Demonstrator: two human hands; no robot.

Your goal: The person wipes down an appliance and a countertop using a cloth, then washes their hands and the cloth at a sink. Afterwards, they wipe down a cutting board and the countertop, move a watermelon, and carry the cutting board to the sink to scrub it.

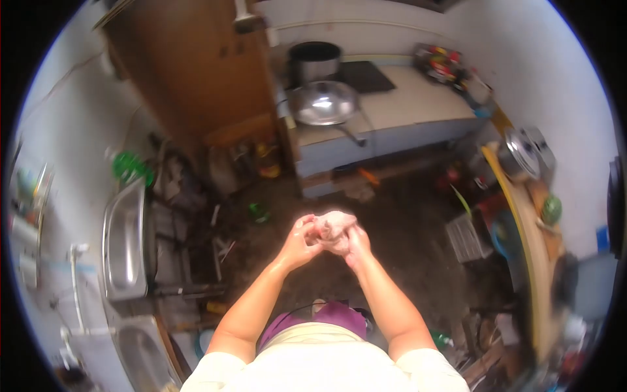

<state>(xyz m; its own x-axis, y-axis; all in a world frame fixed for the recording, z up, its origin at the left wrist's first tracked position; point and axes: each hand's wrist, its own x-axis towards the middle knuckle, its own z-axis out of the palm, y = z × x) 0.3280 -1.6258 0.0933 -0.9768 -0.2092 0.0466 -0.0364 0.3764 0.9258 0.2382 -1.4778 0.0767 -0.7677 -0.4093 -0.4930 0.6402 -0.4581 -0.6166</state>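
Note:
In front of my body, over the dark floor, I hold a pale pink, fleshy-looking lump that resembles raw poultry; its exact kind is too blurred to tell. My left hand has its fingers curled against the lump's left side, thumb toward the middle. On the other side, my right hand grips its lower right part, with most of the fingers hidden behind it. Both forearms reach forward, and the hands are close together.
On the left stand a steel sink and a second basin. The far counter bears a black pot and a domed lid. A yellow-edged shelf runs along the right, near a white crate.

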